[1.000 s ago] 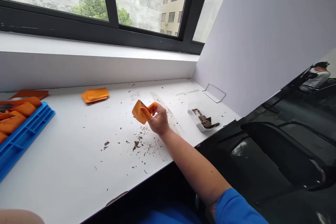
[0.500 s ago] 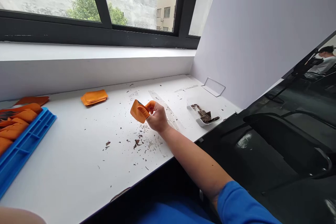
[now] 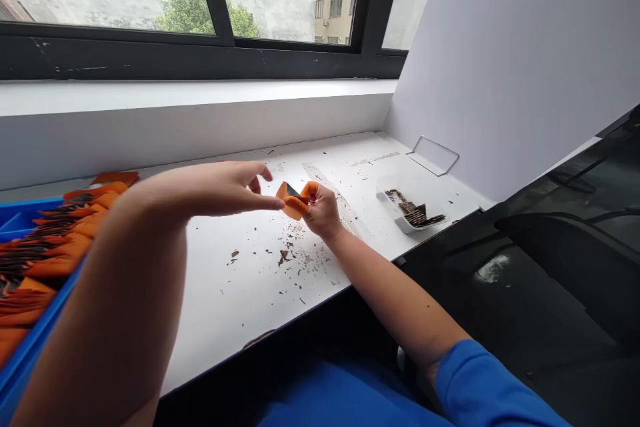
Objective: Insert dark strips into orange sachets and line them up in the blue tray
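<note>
My right hand [image 3: 324, 213], with orange covers on its thumb and forefinger, pinches a small bent orange piece [image 3: 290, 211] that shows a dark inner face. It hangs above the white table. From the left comes my left hand [image 3: 227, 188], its fingers apart and its thumb tip at the piece's left edge; whether they touch I cannot tell. Below the hands, dark brown scraps [image 3: 283, 256] are scattered over the table top.
At the left, a blue crate [image 3: 20, 373] holds many orange and black folded pieces [image 3: 60, 257]. A clear plastic tub [image 3: 407, 221] of dark strips stands right, near a wire frame [image 3: 434, 155]. The table's front edge, a window and a pale panel surround the spot.
My left hand has come in from the lower left to the orange piece, and its arm now hides the orange stack. My right hand still pinches the piece. The view has shifted left.
</note>
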Tool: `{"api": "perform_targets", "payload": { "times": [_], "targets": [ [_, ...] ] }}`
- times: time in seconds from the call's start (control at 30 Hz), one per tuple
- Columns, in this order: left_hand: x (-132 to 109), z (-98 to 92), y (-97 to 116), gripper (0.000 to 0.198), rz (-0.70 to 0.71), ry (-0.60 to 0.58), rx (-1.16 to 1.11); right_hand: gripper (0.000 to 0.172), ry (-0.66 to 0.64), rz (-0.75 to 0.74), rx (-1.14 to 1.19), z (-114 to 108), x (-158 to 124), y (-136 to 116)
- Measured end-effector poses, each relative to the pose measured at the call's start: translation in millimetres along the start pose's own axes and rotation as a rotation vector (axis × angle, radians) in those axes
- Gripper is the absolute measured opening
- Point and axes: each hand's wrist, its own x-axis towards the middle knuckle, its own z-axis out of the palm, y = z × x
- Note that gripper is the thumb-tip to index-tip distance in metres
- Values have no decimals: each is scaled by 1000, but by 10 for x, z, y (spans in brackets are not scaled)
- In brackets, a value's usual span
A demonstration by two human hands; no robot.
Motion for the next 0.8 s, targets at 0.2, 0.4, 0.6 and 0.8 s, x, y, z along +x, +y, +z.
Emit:
{"api": "perform_targets", "payload": {
  "times": [0.2,0.4,0.6,0.8],
  "targets": [
    [382,336,84,105,-19,-232,127,72,72,-10,-29,-28,3,-40],
    [454,532,234,72,203,-313,34,72,82,-38,7,-40,12,-50],
    [555,499,158,37,272,-207,-147,63,152,25,46,-43,14,-20],
    [605,346,-75,45,191,-38,-251,29,144,-126,-69,0,7,-53]
  ]
}}
